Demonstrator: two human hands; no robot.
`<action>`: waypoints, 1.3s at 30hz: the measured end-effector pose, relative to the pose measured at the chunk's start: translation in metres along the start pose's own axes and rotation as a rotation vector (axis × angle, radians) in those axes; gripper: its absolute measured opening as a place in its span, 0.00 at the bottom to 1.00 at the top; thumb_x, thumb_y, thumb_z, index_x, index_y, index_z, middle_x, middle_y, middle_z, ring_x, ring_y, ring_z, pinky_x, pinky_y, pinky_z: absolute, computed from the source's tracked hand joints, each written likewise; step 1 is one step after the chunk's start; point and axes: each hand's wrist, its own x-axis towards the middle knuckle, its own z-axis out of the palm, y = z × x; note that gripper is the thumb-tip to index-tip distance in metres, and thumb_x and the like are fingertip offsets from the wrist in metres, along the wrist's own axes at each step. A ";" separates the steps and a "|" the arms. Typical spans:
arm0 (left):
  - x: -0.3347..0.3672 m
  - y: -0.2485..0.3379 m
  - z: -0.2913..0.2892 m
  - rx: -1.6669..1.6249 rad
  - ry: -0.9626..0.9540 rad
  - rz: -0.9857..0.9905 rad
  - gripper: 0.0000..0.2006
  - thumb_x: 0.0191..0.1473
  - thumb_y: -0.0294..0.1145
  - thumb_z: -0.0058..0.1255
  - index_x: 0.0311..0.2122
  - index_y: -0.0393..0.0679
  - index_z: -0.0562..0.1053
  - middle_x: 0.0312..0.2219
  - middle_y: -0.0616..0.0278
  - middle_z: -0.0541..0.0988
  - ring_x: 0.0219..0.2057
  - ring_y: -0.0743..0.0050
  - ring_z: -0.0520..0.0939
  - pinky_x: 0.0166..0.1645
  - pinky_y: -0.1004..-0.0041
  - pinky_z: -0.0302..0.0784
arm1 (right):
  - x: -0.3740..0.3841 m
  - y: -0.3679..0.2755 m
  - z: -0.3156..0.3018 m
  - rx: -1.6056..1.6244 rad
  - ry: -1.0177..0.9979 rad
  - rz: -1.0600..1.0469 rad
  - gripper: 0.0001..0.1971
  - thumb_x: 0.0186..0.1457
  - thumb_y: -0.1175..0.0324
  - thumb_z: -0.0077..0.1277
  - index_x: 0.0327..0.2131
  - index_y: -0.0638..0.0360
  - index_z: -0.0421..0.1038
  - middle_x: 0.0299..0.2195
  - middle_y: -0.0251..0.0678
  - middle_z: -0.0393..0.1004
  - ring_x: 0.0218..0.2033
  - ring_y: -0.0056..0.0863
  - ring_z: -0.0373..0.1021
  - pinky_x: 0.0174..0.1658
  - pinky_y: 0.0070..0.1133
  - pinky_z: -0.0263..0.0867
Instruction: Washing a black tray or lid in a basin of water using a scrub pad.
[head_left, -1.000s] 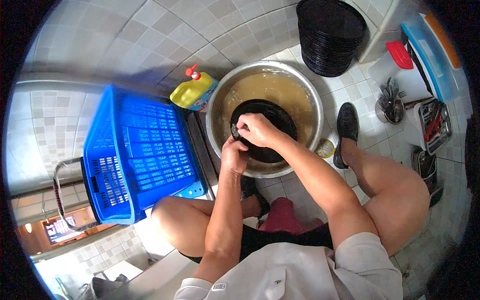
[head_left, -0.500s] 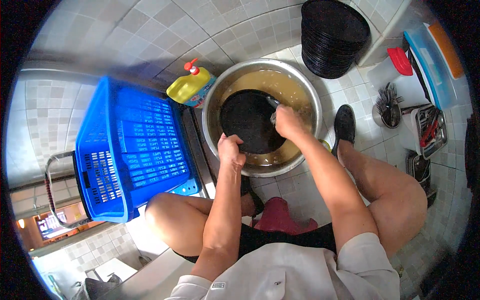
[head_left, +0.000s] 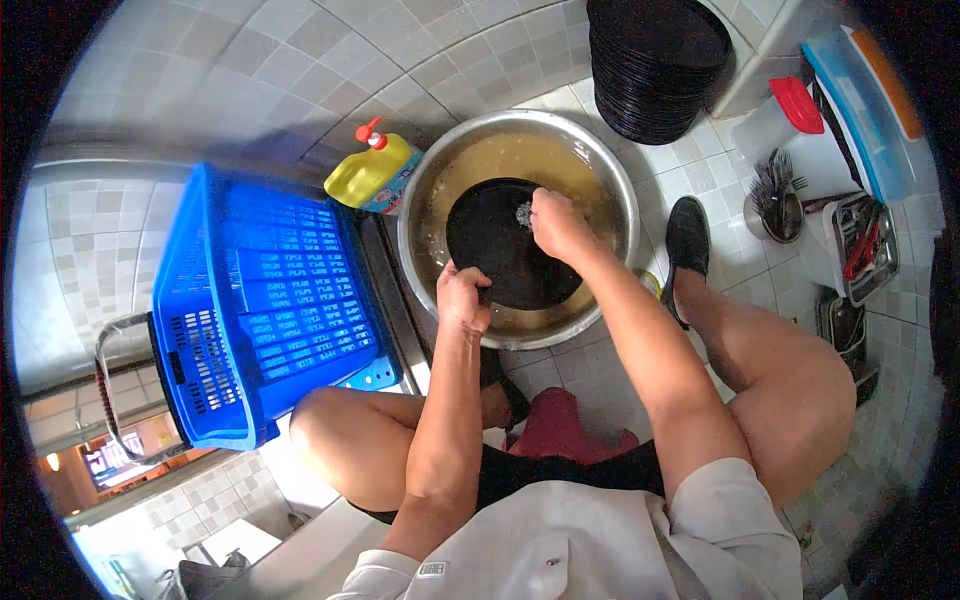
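Note:
A round black plate (head_left: 505,262) is held over a wide metal basin (head_left: 618,170) of cloudy, yellowish-brown water (head_left: 480,150). My left hand (head_left: 463,298) grips the plate's near left edge, thumb on top and fingers beneath. On the plate's upper right, my right hand (head_left: 560,228) is closed around a metal scouring pad (head_left: 523,214) pressed to the black surface. Most of the pad is covered by the fingers.
Left of the basin are a yellow pump bottle (head_left: 372,172) and a blue plastic basket (head_left: 290,290). A tall stack of black plates (head_left: 655,75) stands at the back right. On the right are a cup of forks (head_left: 775,210) and a tray of utensils (head_left: 865,255).
My right hand has moved left and slightly up across the plate, and the scouring pad now shows at its fingertips. My left hand keeps its grip.

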 end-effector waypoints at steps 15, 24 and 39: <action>-0.019 0.000 0.021 0.172 -0.074 0.141 0.22 0.29 0.10 0.37 0.34 0.35 0.73 0.30 0.63 0.78 0.28 0.69 0.76 0.33 0.77 0.71 | -0.007 -0.004 -0.030 -0.256 -0.079 0.383 0.10 0.49 0.71 0.45 0.34 0.65 0.72 0.35 0.53 0.74 0.38 0.49 0.72 0.44 0.39 0.68; -0.012 -0.011 0.014 -0.030 -0.151 0.132 0.30 0.31 0.09 0.38 0.46 0.41 0.70 0.42 0.60 0.76 0.42 0.62 0.77 0.45 0.68 0.73 | 0.006 0.039 -0.010 0.177 -0.046 0.668 0.18 0.45 0.63 0.52 0.37 0.67 0.70 0.38 0.56 0.73 0.42 0.50 0.71 0.46 0.34 0.66; 0.001 0.044 0.022 0.372 -0.161 -0.083 0.15 0.55 0.35 0.50 0.43 0.34 0.73 0.37 0.57 0.79 0.37 0.67 0.79 0.47 0.70 0.71 | 0.024 -0.007 -0.054 0.349 0.056 -0.298 0.10 0.47 0.76 0.50 0.34 0.60 0.62 0.29 0.43 0.68 0.30 0.36 0.68 0.37 0.30 0.64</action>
